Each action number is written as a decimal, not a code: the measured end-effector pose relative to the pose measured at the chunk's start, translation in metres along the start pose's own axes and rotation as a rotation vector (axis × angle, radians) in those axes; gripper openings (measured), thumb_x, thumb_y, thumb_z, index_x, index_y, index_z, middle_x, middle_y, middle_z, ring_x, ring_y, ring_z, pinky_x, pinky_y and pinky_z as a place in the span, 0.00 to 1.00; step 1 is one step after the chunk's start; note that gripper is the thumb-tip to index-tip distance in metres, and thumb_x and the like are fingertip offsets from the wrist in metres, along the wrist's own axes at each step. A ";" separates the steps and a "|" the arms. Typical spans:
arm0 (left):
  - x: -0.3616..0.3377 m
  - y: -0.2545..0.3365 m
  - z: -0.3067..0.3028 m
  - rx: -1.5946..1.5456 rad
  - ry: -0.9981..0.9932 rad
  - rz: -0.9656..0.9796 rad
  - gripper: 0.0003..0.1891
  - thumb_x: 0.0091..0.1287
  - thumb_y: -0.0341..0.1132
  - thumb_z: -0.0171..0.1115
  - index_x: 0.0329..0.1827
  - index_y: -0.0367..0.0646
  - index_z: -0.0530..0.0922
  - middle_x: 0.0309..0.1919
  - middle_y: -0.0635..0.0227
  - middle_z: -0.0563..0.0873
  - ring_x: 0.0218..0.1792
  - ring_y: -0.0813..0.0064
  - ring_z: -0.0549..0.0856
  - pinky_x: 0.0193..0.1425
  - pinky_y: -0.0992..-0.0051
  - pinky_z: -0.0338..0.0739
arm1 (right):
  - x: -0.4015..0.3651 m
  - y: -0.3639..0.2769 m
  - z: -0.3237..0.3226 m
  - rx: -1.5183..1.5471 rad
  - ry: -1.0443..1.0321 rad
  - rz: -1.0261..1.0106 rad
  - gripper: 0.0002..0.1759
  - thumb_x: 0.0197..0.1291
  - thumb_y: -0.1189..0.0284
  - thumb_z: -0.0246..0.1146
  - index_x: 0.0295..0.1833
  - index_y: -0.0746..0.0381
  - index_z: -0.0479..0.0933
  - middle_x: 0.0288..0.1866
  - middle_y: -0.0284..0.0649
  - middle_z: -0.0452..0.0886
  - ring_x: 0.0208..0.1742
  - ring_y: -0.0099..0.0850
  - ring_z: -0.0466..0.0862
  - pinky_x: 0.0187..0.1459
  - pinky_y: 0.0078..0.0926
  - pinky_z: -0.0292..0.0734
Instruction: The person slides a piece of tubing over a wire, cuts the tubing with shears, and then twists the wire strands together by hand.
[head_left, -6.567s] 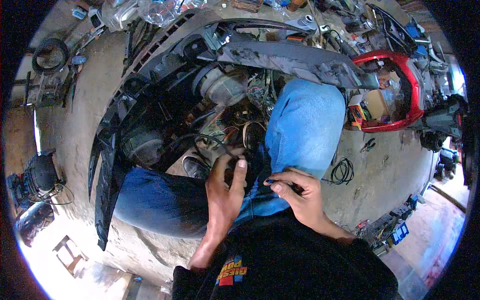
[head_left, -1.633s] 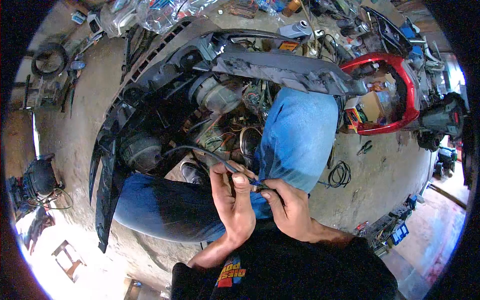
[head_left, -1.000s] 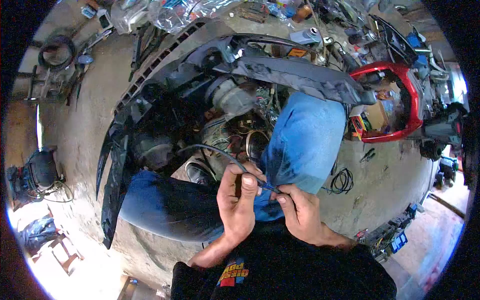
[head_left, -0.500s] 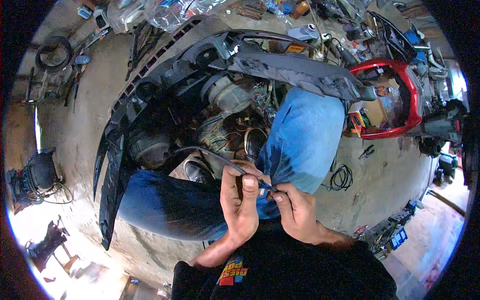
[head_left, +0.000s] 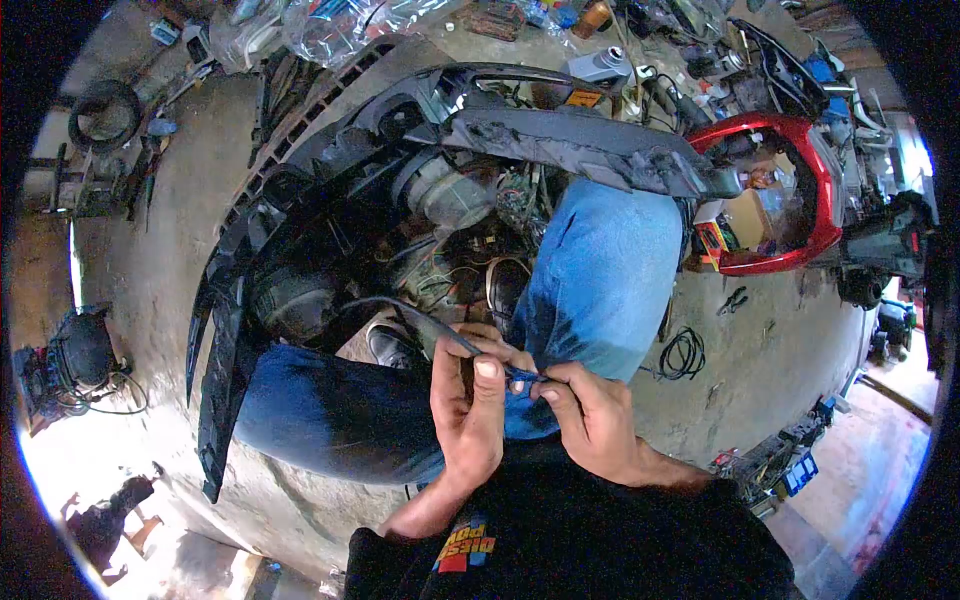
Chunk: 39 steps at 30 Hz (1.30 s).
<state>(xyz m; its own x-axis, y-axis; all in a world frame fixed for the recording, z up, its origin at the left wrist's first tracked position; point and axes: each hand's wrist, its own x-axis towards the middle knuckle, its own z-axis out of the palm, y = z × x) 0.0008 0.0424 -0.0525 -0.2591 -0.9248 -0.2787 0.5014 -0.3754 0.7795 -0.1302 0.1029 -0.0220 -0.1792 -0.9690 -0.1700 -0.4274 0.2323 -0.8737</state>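
Note:
A dark cable (head_left: 408, 308) curves out of the car part over my lap and runs into my left hand (head_left: 470, 405), whose thumb and fingers are closed round it. Close by on the right, my right hand (head_left: 592, 415) pinches the thin dark end of the cable between thumb and forefinger. Blue bits show between the two hands; their detail is too small to tell. Around my legs lies a large black plastic car part (head_left: 590, 148) with round lamp-like housings (head_left: 448, 192) and loose wires inside it.
A red frame (head_left: 828, 190) stands at the right, with a cardboard box (head_left: 745, 220) in it. A coiled black cable (head_left: 682, 354) and pliers (head_left: 733, 300) lie on the floor. A tire (head_left: 105, 115) is at the upper left. Clear plastic bags (head_left: 350, 30) lie at the top.
My left hand has shifted slightly left, and the gap between my hands is a little wider. Both hands keep their hold on the cable. The view has moved slightly.

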 end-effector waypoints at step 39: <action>0.067 0.106 -0.012 1.426 -0.909 0.588 0.18 0.60 0.38 0.74 0.52 0.44 0.82 0.39 0.64 0.83 0.44 0.57 0.82 0.51 0.58 0.76 | 0.031 -0.035 -0.042 -0.143 0.068 -0.240 0.10 0.60 0.73 0.75 0.47 0.62 0.87 0.32 0.39 0.85 0.29 0.35 0.86 0.31 0.31 0.81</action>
<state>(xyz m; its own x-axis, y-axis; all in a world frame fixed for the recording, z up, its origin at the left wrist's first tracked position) 0.0466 -0.0597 0.0050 -0.9020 -0.3975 0.1685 -0.2147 0.7516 0.6237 -0.1582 0.0683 0.0225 -0.1146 -0.9910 0.0693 -0.5848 0.0109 -0.8111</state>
